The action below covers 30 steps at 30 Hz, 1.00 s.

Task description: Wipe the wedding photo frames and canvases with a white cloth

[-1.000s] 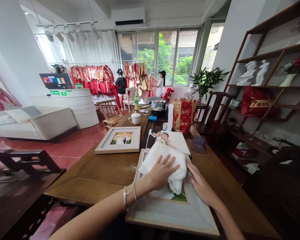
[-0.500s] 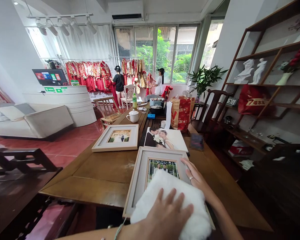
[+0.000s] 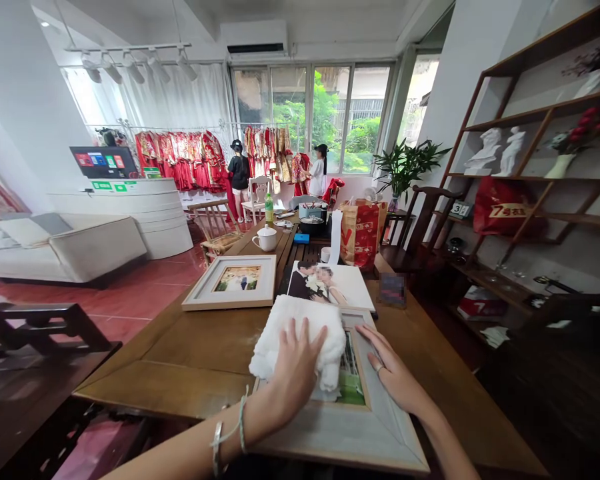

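Note:
A folded white towel [image 3: 300, 327] lies over the upper left of the near picture frame [image 3: 380, 437], hiding much of its photo. My left hand [image 3: 300, 363] presses flat on the towel with its fingers spread. On the frame's right border rests my right hand [image 3: 393, 373], fingers stretched out and a ring on one of them. The frame has a pale wood edge and a light grey mount. Just beyond it lies a large unframed couple photo [image 3: 350, 283]. A second framed photo [image 3: 229, 283] lies farther left on the table.
The wooden table [image 3: 180, 360] also carries a white lidded cup [image 3: 266, 238], a green bottle [image 3: 269, 207], a blue box [image 3: 301, 238] and a red-and-tan paper bag [image 3: 363, 233]. Shelves [image 3: 530, 177] stand at the right. Two people are by red garments [image 3: 180, 160] at the back.
My left hand has slid the towel from the frame's lower part up and left to its far corner. The frame's lower border and the photo's green bottom now show. My right hand stays on the border.

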Motion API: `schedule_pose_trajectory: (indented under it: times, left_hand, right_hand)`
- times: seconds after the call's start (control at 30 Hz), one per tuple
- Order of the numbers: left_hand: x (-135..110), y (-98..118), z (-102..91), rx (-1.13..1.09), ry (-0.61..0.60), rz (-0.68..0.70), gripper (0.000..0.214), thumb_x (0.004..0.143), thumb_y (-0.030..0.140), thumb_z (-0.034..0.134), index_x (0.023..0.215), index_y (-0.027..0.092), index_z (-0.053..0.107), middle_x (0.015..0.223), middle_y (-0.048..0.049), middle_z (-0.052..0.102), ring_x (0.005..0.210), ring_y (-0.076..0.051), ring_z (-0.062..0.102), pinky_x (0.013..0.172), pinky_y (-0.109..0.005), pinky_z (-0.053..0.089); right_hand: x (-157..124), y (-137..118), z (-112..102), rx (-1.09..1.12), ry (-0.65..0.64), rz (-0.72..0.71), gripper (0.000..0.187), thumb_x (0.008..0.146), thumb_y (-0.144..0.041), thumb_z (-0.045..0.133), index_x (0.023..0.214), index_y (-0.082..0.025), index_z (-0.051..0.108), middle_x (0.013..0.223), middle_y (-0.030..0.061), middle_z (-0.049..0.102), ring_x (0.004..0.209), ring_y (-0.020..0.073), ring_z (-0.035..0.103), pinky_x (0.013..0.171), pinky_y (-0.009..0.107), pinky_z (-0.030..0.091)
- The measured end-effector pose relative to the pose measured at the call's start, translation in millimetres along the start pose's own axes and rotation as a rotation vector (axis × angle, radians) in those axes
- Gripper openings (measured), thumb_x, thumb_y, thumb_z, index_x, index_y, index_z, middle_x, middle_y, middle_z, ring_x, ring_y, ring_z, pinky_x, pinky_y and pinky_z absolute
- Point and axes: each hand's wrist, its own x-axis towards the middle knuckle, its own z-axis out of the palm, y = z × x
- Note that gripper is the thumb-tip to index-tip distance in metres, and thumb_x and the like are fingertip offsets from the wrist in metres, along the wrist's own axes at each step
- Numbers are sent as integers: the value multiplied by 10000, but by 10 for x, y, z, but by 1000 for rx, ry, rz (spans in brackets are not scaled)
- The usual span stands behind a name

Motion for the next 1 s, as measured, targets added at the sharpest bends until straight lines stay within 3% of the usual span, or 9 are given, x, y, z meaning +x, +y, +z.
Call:
schedule_pose_trajectory:
  times: [0.07, 0.17, 0.27, 0.37, 0.47, 0.6, 0.77, 0.87, 1.0]
  left_hand:
    - [-134, 17, -46, -10, -67, 13, 736, 752, 166, 600, 1410, 229, 277, 1394, -222, 351, 1238, -450, 337, 896, -560, 383]
    - [-525, 113, -10, -18, -107, 45, 713, 736, 184, 608, 1389, 255, 331, 1347, -214, 424, 1171, -478, 412, 817, -568, 441]
    - [-945, 178, 100, -4, -44, 26, 660, 784, 93, 470, 1392, 300, 318, 1302, -174, 492, 1104, -434, 505, 732, -499, 508]
    - [-1115, 160, 141, -17, 16, -21, 679, 789, 51, 372, 1413, 295, 263, 1324, -158, 472, 1109, -404, 514, 688, -444, 530]
    - [-930, 99, 71, -23, -31, -70, 660, 764, 100, 442, 1402, 212, 317, 1355, -194, 420, 1200, -442, 402, 807, -518, 476]
    - [-409, -38, -37, -34, -75, -125, 746, 706, 220, 598, 1390, 103, 322, 1389, -252, 339, 1278, -452, 252, 980, -546, 315]
    - [45, -341, -35, -116, -13, 79, 848, 659, 154, 566, 1424, 159, 200, 1486, -161, 169, 1360, -306, 110, 1074, -452, 187]
    - [56, -429, -38, -144, -50, 99, 811, 654, 139, 522, 1408, 117, 226, 1481, -167, 183, 1361, -283, 127, 1071, -418, 213]
    - [-304, -309, -63, -135, -159, 85, 819, 632, 186, 545, 1391, 58, 269, 1453, -215, 227, 1343, -347, 158, 1052, -461, 251]
  right_hand:
    - [3, -5, 1, 5, 2, -2, 469, 871, -233, 336, 1335, -273, 393, 1441, 54, 339, 1349, 203, 275, 1125, 457, 173]
    - [3, -3, 8, 8, 9, -2, 487, 862, -209, 328, 1340, -283, 390, 1440, 45, 339, 1352, 201, 268, 1128, 460, 160]
    - [3, 19, 16, 14, 22, -7, 499, 857, -194, 325, 1343, -290, 389, 1438, 40, 342, 1352, 198, 268, 1129, 457, 158]
    - [-1, 39, 20, 28, 31, -19, 500, 852, -190, 331, 1336, -297, 399, 1431, 38, 351, 1347, 197, 281, 1126, 453, 172]
    - [-11, 26, 13, 40, 26, -4, 500, 848, -187, 331, 1329, -301, 406, 1432, 35, 346, 1352, 196, 271, 1124, 451, 177]
    - [-27, -7, -9, 24, 0, 4, 500, 854, -197, 324, 1339, -299, 392, 1448, 32, 318, 1365, 194, 239, 1128, 450, 158]
    - [-28, 4, -28, -15, -28, 5, 490, 869, -206, 310, 1346, -294, 380, 1468, 28, 286, 1371, 194, 223, 1130, 446, 149]
    - [-21, 14, -19, -8, -18, 9, 493, 865, -202, 311, 1344, -296, 382, 1462, 28, 297, 1368, 190, 230, 1129, 444, 156]
    - [-14, 13, -3, 13, -4, 7, 494, 864, -202, 314, 1341, -307, 383, 1457, 23, 302, 1368, 182, 231, 1126, 445, 168]
